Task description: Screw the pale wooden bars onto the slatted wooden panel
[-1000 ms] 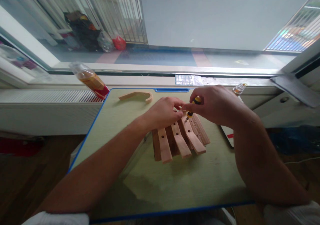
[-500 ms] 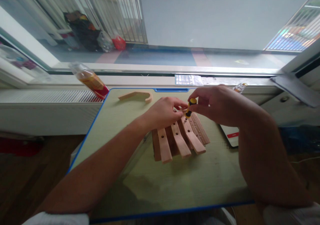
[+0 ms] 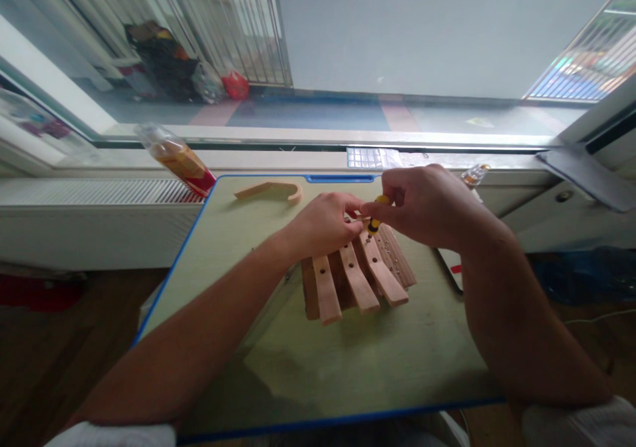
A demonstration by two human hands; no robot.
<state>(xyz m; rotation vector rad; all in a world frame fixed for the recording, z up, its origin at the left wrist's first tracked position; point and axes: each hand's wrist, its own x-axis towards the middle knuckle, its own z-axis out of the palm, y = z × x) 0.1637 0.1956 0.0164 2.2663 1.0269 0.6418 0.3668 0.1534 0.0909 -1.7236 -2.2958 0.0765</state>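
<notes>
A fan of wooden slats (image 3: 355,278) with drilled holes lies in the middle of a green desk (image 3: 308,361). My right hand (image 3: 422,205) is closed round a small yellow-and-black screwdriver (image 3: 375,216), whose tip stands on the far end of one slat. My left hand (image 3: 322,225) rests on the far ends of the slats, fingers curled and pinched right beside the screwdriver tip. What the left fingertips pinch, if anything, is hidden.
A curved wooden piece (image 3: 271,190) lies near the desk's far edge. A bottle with a red and orange label (image 3: 176,159) leans on the sill at the far left. A small bottle (image 3: 474,175) and a white card (image 3: 450,265) sit at the right.
My right hand has turned on the screwdriver handle, fingers opening then closing over it again. The left hand and the slats have stayed in place.
</notes>
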